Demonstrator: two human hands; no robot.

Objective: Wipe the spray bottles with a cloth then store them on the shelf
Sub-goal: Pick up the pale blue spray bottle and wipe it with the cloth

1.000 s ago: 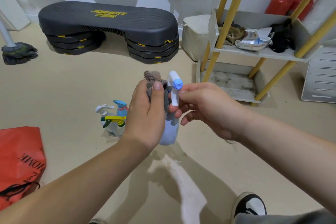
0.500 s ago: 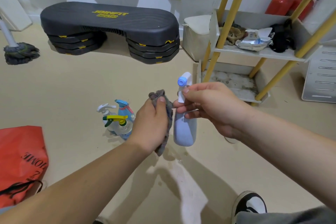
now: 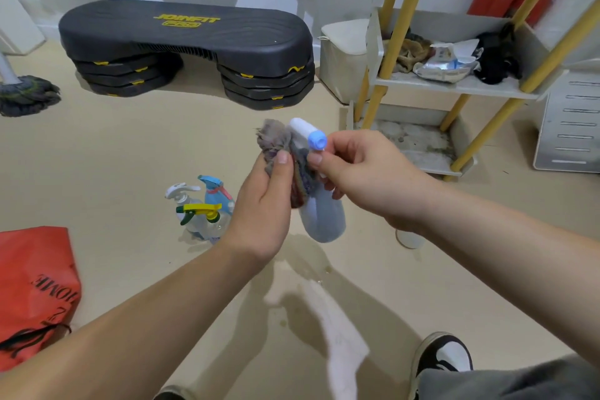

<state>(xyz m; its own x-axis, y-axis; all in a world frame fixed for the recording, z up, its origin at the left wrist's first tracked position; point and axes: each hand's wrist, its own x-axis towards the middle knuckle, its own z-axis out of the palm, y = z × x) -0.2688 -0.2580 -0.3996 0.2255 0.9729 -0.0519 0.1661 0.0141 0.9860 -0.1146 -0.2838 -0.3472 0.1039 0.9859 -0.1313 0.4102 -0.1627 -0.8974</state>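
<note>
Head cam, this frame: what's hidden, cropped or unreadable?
1. Head view: neck and trigger of the pale blue spray bottle, covered by the cloth and right hand.
2. Head view: floor bottles, partly behind the left hand; count unclear.
3. Head view: white object, mostly under the right forearm; unidentifiable.
4. Head view: red bag, cut by the left edge; print partial.

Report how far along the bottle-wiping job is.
Done: nothing that shows; no spray bottle stands on the shelf. In hand: the right hand holds the pale blue spray bottle by its head while the left hand presses the grey cloth against it. Left: three spray bottles on the floor to wipe, then all to store.
</note>
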